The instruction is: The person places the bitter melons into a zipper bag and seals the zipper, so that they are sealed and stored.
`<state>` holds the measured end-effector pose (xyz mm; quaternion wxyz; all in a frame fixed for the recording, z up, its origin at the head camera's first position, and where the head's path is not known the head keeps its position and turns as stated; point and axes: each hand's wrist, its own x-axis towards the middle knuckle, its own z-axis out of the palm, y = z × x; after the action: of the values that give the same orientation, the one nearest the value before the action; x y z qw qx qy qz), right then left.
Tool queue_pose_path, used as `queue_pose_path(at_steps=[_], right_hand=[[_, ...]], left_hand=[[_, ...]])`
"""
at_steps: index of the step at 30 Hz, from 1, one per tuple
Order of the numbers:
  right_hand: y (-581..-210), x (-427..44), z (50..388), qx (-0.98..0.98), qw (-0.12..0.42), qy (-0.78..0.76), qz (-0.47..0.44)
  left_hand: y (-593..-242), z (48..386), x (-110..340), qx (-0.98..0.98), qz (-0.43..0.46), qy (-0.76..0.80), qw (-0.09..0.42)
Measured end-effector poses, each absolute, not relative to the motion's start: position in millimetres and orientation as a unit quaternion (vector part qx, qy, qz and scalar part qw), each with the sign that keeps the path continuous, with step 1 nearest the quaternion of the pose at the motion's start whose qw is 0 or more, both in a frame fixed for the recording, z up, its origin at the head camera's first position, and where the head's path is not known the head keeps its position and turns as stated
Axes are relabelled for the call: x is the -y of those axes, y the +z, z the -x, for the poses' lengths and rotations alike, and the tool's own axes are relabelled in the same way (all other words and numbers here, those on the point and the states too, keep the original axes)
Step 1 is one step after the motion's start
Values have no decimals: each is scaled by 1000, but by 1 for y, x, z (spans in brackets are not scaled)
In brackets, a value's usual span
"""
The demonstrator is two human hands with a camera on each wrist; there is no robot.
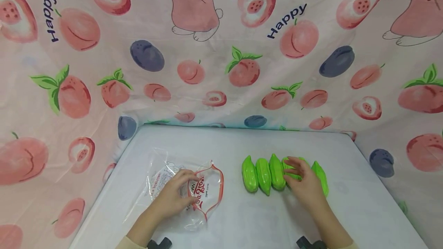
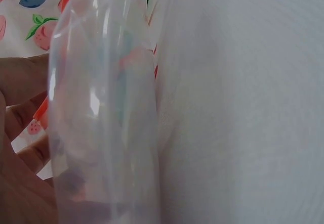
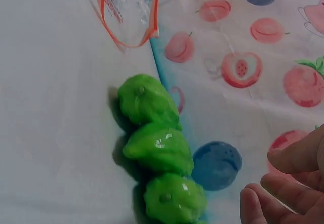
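Note:
My left hand point(image 1: 175, 195) grips a clear plastic bag point(image 1: 211, 197) with an orange-red rim around its gaping mouth, which faces right. In the left wrist view, the sheer plastic point(image 2: 101, 123) covers much of the hand point(image 2: 25, 183); the thumb is hidden. Several glossy green, pod-shaped vegetables point(image 1: 264, 176) with pointed ends lie side by side to the right of the bag. My right hand point(image 1: 306, 187) hovers over the right part of that row, hiding some of it. The right wrist view shows its fingers point(image 3: 288, 193) apart, holding nothing, beside the green vegetables point(image 3: 159, 145).
White cloth covers the table point(image 1: 238, 218). Behind it and at both sides hangs a pink curtain point(image 1: 214, 64) printed with fruit and rabbits. A dark strap piece point(image 1: 160, 243) shows by the left wrist, another point(image 1: 309, 243) by the right.

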<state>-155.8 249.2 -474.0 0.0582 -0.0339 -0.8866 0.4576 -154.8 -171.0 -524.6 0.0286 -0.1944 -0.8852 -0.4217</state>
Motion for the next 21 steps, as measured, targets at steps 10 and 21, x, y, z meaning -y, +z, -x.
queue_pose_path(at_steps=[10, 21], right_hand=[[-478, -280, 153, 903, 105, 415, 44], [-478, -311, 151, 917, 114, 377, 66]], left_hand=[[-526, 155, 172, 885, 194, -422, 24], [-526, 155, 172, 886, 192, -421, 22]])
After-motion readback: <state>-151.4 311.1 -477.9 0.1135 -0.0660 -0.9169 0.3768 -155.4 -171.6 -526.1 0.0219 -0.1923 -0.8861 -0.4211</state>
